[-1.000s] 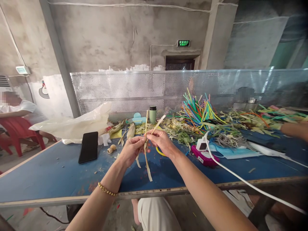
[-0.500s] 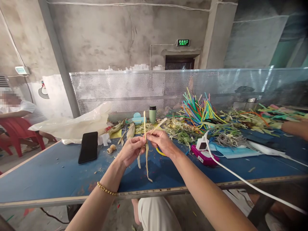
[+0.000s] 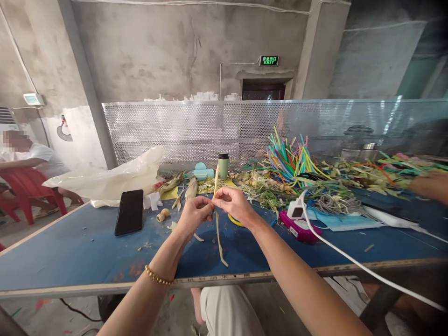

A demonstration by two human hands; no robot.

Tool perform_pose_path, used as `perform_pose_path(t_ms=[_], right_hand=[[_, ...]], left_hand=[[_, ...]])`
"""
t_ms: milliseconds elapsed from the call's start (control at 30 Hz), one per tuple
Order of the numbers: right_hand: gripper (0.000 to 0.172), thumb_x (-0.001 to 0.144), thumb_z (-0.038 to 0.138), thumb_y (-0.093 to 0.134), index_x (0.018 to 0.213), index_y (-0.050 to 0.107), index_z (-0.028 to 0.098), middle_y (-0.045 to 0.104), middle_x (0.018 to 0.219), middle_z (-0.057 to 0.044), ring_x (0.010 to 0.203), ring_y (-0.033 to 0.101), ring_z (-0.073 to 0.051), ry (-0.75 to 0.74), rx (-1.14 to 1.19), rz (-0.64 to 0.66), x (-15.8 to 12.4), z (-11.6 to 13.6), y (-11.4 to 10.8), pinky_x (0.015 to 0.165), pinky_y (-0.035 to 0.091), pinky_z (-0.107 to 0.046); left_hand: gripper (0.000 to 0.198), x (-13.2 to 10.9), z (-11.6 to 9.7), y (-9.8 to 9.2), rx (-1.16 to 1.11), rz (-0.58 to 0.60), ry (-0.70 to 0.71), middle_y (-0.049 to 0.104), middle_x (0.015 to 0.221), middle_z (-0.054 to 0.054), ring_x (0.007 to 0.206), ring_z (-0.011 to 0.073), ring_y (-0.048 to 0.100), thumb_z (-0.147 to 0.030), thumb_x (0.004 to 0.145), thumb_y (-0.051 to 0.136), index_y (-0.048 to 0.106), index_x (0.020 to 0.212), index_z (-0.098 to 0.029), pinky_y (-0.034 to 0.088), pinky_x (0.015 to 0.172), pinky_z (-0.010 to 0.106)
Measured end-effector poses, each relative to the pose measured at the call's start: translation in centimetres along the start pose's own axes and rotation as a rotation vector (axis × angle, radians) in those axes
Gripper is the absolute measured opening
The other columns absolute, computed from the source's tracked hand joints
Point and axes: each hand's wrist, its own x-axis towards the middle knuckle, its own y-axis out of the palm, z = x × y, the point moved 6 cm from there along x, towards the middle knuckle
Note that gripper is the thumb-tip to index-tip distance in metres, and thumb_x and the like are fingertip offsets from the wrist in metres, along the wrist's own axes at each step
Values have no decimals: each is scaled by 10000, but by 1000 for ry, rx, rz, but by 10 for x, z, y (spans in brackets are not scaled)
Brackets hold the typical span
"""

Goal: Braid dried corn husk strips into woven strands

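Note:
Over the blue table [image 3: 80, 252], my left hand [image 3: 192, 216] and my right hand [image 3: 235, 205] meet and pinch the same pale dried husk strips [image 3: 219, 238]. One strip end sticks up between my fingers, and a longer one hangs down to the tabletop. Both hands are closed on the strips. A gold bead bracelet [image 3: 158, 277] circles my left wrist.
A black phone [image 3: 129, 212] lies left of my hands by a white plastic bag [image 3: 108, 179]. Behind stand a green flask [image 3: 223, 165], coloured strips [image 3: 289, 161], husk scraps [image 3: 259, 186] and a perforated metal screen [image 3: 196, 130]. A pink device [image 3: 297, 223] with white cable lies right. A seated person [image 3: 26, 156] is far left; another person's arm [image 3: 429, 186] far right.
My hands have drawn closer and risen slightly. The strip that splayed up to the right has been folded in; only one end now sticks up, and the hanging strip swung right.

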Motion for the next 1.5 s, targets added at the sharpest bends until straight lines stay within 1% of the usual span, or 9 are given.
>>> perform_pose_path(t_ms=[100,167,267,367,633,900,1133,1300,1500], right_hand=[[258,777,402,694,719,575,181,535,593,25,529,461,-106,-5,-52,1,0,-1,-1,492,349,-232],[268,793,410,685,717,570,180,544,607,18,536,470,-110,-25,-88,-17,0,0,-3,494,358,-233],[252,813,403,671,741,571,183,553,632,16,554,483,-112,-62,-85,-27,0,2,-4,505,369,-233],[224,821,383,663,778,577,181,555,639,20,542,471,-101,-57,-39,-8,0,1,-3,497,365,-227],[231,796,358,692,785,541,183,513,574,60,419,421,-62,21,109,54,-3,1,4,393,321,-201],[214,788,293,672,756,484,198,472,555,89,361,408,-42,52,170,40,-4,-3,10,344,290,-177],[240,784,312,698,757,493,191,498,566,83,375,422,-42,37,208,42,-4,3,10,357,315,-177],[288,770,363,728,747,498,190,495,518,87,360,419,-48,43,241,50,-5,8,11,359,323,-184],[313,762,384,749,733,509,185,501,501,84,352,418,-49,51,281,38,-4,3,10,359,330,-189]], left_hand=[[219,-1,-1,1,11,5,2,595,516,-6,443,98,531,-325,699,746,631,696,-139,382,490,221],[245,-1,-1,3,-19,41,-13,594,523,-4,446,106,543,-359,717,733,629,710,-138,385,491,227],[275,-2,-1,5,-54,105,-26,565,506,-12,426,105,537,-394,743,717,625,735,-135,336,464,222],[248,-3,-1,6,-115,133,-34,556,532,-23,419,99,538,-351,725,739,614,751,-138,323,456,223],[194,-4,2,7,-226,180,-111,567,570,-12,424,101,540,-259,667,741,589,688,-140,379,454,231],[188,-2,7,11,-402,242,-189,581,613,16,484,69,496,-234,665,767,615,662,-122,409,477,207],[238,-4,6,12,-440,235,-255,583,629,14,477,53,475,-262,641,807,629,679,-109,398,464,192],[275,-4,4,12,-415,234,-246,576,606,8,464,51,473,-277,597,835,638,678,-103,394,462,192],[291,-1,6,10,-395,196,-230,561,587,-1,459,55,470,-282,587,843,614,645,-112,377,453,195]])
